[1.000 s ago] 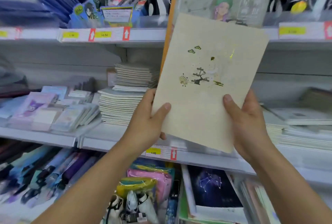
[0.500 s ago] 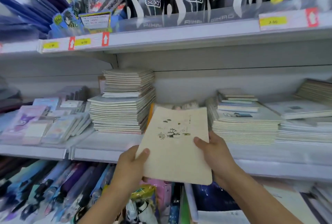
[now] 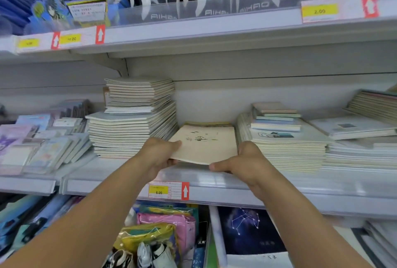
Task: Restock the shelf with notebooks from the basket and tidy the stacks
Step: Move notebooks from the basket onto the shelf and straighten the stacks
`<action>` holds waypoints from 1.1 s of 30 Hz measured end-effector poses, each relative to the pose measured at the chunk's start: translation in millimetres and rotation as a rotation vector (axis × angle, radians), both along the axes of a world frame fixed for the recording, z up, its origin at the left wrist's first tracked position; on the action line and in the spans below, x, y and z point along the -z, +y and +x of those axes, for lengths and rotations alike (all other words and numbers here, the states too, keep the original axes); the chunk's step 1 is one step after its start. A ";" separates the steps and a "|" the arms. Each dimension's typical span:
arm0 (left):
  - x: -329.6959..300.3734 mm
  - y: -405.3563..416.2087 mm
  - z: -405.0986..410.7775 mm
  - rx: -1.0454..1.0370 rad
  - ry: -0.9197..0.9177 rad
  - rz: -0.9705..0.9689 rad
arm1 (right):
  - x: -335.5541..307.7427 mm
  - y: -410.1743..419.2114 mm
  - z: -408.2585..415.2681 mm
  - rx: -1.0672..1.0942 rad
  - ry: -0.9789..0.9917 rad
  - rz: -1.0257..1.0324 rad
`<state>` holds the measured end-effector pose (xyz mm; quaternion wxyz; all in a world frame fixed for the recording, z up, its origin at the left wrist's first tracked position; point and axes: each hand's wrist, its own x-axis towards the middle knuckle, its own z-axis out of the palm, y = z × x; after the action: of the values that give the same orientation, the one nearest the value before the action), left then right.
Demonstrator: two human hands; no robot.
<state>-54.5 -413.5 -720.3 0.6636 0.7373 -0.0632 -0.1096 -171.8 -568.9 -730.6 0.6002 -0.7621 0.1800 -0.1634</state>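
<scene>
A cream notebook (image 3: 206,145) with a small tree drawing lies nearly flat in the gap on the middle shelf (image 3: 300,184), over another notebook whose yellow edge shows behind it. My left hand (image 3: 158,156) grips its left front corner. My right hand (image 3: 247,160) holds its right front corner. A tall stack of cream notebooks (image 3: 133,121) stands just left of the gap. A lower stack (image 3: 287,147) with smaller books on top stands just right. The basket is out of sight.
The upper shelf (image 3: 214,29) carries black pen cups and price tags. Small pastel notepads (image 3: 40,145) fill the left of the middle shelf. Flat notebooks (image 3: 354,128) lie at the right. Below hang pouches (image 3: 167,224) and a dark constellation notebook (image 3: 249,229).
Both hands have carried the cream notebook from upright in front of me down and forward into the gap between the two stacks, tipping it flat.
</scene>
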 end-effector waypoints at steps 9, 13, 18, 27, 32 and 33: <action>15.5 -3.6 15.4 -0.067 -0.158 0.289 | 36.3 -5.9 31.5 0.374 -0.083 -0.502; 18.6 -8.7 23.8 -0.159 -0.250 0.309 | 37.3 -15.5 46.3 0.410 -0.003 -0.602; 21.6 -6.0 31.7 -0.243 -0.504 0.557 | 36.5 -15.4 45.5 0.453 0.063 -0.784; 45.0 108.9 -48.6 0.025 -0.870 0.657 | 3.6 72.2 21.5 0.293 -0.357 -1.141; 112.5 230.9 -93.8 0.360 -0.359 0.949 | 124.8 156.6 24.8 -0.840 0.002 -1.040; 121.7 242.7 -96.3 0.431 -0.327 1.081 | 164.7 166.9 25.1 -1.040 0.283 -1.038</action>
<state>-150.8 -170.8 -842.0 0.1394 0.9479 -0.2479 -0.1434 -146.6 -401.9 -895.3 0.1341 -0.9479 -0.2283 0.1770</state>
